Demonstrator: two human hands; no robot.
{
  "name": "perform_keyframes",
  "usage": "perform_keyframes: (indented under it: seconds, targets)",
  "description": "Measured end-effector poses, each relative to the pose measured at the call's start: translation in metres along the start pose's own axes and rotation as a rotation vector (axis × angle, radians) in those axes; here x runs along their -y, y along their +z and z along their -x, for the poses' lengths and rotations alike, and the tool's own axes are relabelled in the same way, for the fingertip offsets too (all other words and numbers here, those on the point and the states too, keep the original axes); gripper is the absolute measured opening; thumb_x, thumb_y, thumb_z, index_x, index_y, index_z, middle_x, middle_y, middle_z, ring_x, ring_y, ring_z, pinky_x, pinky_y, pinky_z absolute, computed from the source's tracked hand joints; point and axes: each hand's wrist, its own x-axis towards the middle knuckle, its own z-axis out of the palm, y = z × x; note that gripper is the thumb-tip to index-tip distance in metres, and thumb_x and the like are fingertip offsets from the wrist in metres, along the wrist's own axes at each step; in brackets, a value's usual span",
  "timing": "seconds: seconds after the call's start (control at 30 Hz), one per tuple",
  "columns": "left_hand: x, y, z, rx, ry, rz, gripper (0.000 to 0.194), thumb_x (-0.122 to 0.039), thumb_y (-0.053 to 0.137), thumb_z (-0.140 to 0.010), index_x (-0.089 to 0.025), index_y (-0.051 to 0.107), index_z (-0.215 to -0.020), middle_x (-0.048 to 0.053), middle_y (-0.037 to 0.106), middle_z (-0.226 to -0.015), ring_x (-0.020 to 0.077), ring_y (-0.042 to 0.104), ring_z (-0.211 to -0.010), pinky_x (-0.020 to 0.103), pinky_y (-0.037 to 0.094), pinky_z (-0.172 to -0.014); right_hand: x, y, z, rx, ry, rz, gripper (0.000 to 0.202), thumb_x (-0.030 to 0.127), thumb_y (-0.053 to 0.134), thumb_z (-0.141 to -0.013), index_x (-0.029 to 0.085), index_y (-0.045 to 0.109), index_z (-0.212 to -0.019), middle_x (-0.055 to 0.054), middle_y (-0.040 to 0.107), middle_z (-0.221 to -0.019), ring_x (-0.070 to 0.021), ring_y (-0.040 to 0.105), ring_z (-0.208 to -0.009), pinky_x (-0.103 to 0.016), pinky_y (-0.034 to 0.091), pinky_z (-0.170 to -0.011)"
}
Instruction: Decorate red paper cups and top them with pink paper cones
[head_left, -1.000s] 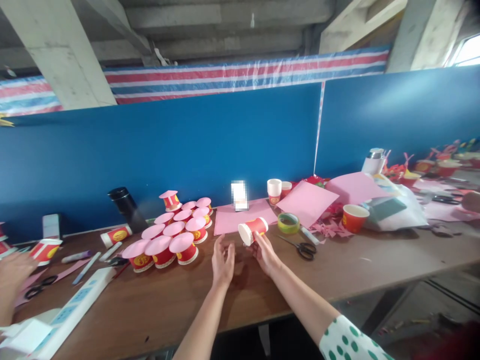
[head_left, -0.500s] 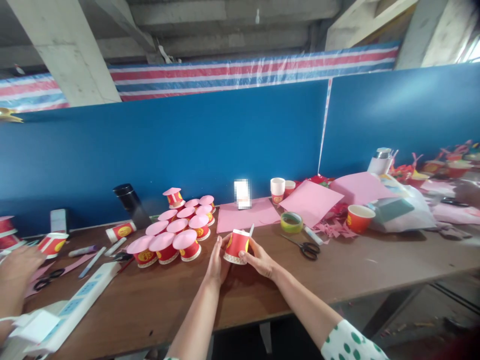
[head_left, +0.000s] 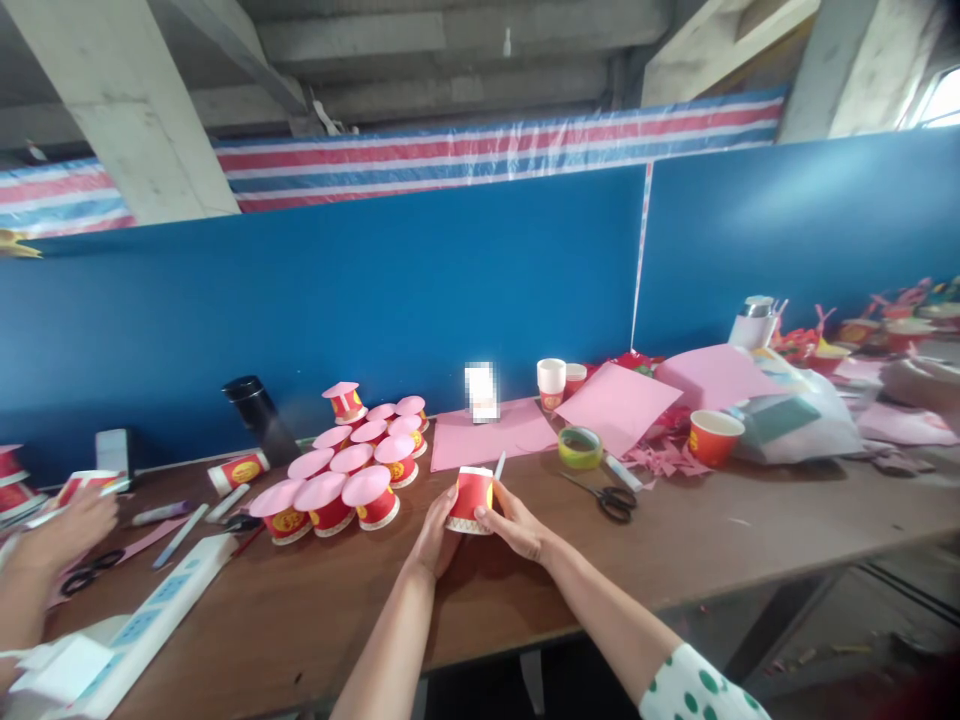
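Note:
A red paper cup [head_left: 472,498] stands upside down between my hands, its patterned rim low and its white-edged base up. My left hand [head_left: 439,525] wraps its left side. My right hand [head_left: 517,522] grips the other side, thumb on the red wall, and a slim white pen-like stick [head_left: 500,465] pokes up from behind its fingers. Left of my hands, several upturned red cups with pink paper discs on top [head_left: 373,490] sit in rows. Black scissors [head_left: 615,502] and a roll of yellow-green tape [head_left: 580,447] lie to the right.
A white power strip [head_left: 161,620] and a black bottle [head_left: 260,418] are on the left, near a co-worker's hand [head_left: 71,535]. Pink paper [head_left: 619,408], an upright red cup [head_left: 715,438] and a plastic bag [head_left: 802,420] lie right. A blue partition [head_left: 420,290] stands behind.
My hands stay around the cup, which looks slightly turned. At the left, the co-worker's hand has moved right, in front of its cup. Another person's hand has come into view at far right.

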Motion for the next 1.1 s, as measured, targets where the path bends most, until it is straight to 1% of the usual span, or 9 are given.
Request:
perform_keyframes:
  seconds: [0.17,0.27,0.37,0.43,0.53,0.73,0.87,1.0,1.1]
  targets:
    - [0.001,-0.002,-0.002,0.008,-0.044,0.092,0.038,-0.036,0.063,-0.072,-0.011,0.062,-0.1,0.012,0.067,-0.096,0.0261,0.062,-0.09,0.04,0.044,-0.082,-0.013,0.0,0.001,-0.016,0.022,-0.092,0.063,0.04,0.06,-0.079,0.022,0.034,-0.133,-0.006,0.059,-0.11,-0.0211,0.055,-0.103,-0.036,0.044,-0.089]
    - [0.002,-0.004,-0.003,0.02,-0.046,0.105,0.04,-0.035,0.062,-0.073,-0.011,0.06,-0.105,0.013,0.066,-0.1,0.0264,0.061,-0.092,0.039,0.044,-0.083,-0.026,-0.002,0.001,-0.069,0.048,-0.06,0.069,0.039,0.06,-0.079,0.022,0.027,-0.137,-0.006,0.061,-0.103,-0.0199,0.058,-0.095,-0.036,0.046,-0.085]
    - [0.003,-0.004,-0.004,0.018,-0.059,0.106,0.041,-0.036,0.062,-0.072,-0.012,0.061,-0.104,0.013,0.066,-0.101,0.0269,0.061,-0.093,0.04,0.044,-0.083,-0.034,-0.004,0.001,-0.11,0.061,-0.044,0.069,0.039,0.061,-0.078,0.022,0.029,-0.137,-0.005,0.062,-0.097,-0.0191,0.06,-0.09,-0.035,0.047,-0.082]
    - [0.004,-0.005,-0.004,0.01,-0.065,0.107,0.038,-0.037,0.062,-0.071,-0.012,0.062,-0.1,0.012,0.067,-0.1,0.0271,0.061,-0.093,0.04,0.045,-0.082,-0.035,-0.005,0.001,-0.117,0.063,-0.047,0.068,0.039,0.062,-0.078,0.022,0.03,-0.136,-0.005,0.062,-0.098,-0.0194,0.06,-0.091,-0.035,0.047,-0.082]
    - [0.005,-0.005,-0.004,0.035,-0.06,0.097,0.036,-0.038,0.061,-0.073,-0.013,0.062,-0.098,0.012,0.067,-0.099,0.027,0.061,-0.094,0.039,0.045,-0.082,-0.035,-0.005,0.001,-0.131,0.07,-0.05,0.068,0.04,0.061,-0.078,0.022,0.03,-0.136,-0.006,0.062,-0.1,-0.0198,0.059,-0.093,-0.035,0.046,-0.083]
    - [0.004,-0.004,-0.004,0.053,-0.033,0.097,0.034,-0.037,0.06,-0.074,-0.013,0.062,-0.098,0.011,0.067,-0.099,0.0268,0.061,-0.093,0.039,0.045,-0.082,-0.037,-0.006,0.0,-0.121,0.088,-0.039,0.068,0.041,0.06,-0.08,0.022,0.028,-0.137,-0.006,0.062,-0.1,-0.0203,0.059,-0.094,-0.036,0.046,-0.084]
    - [0.004,-0.004,-0.004,0.016,-0.033,0.096,0.033,-0.038,0.062,-0.072,-0.013,0.063,-0.093,0.009,0.068,-0.092,0.0249,0.062,-0.087,0.038,0.045,-0.08,-0.032,-0.004,0.0,-0.109,0.075,-0.026,0.063,0.041,0.058,-0.081,0.021,0.032,-0.135,-0.006,0.062,-0.098,-0.02,0.06,-0.092,-0.035,0.047,-0.083]
    - [0.004,-0.004,-0.004,0.005,-0.045,0.128,0.028,-0.036,0.062,-0.072,-0.012,0.064,-0.087,0.008,0.068,-0.083,0.023,0.063,-0.08,0.037,0.045,-0.078,-0.022,0.0,-0.001,-0.114,0.008,-0.003,0.053,0.043,0.057,-0.08,0.021,0.044,-0.127,-0.007,0.062,-0.103,-0.0212,0.059,-0.095,-0.035,0.047,-0.082]
    - [0.004,-0.005,-0.005,0.016,-0.055,0.142,0.027,-0.035,0.062,-0.072,-0.011,0.064,-0.087,0.008,0.068,-0.082,0.0227,0.063,-0.079,0.037,0.045,-0.077,-0.018,0.001,-0.002,-0.108,-0.016,-0.005,0.048,0.043,0.058,-0.08,0.02,0.05,-0.121,-0.007,0.063,-0.104,-0.0222,0.058,-0.098,-0.035,0.047,-0.083]
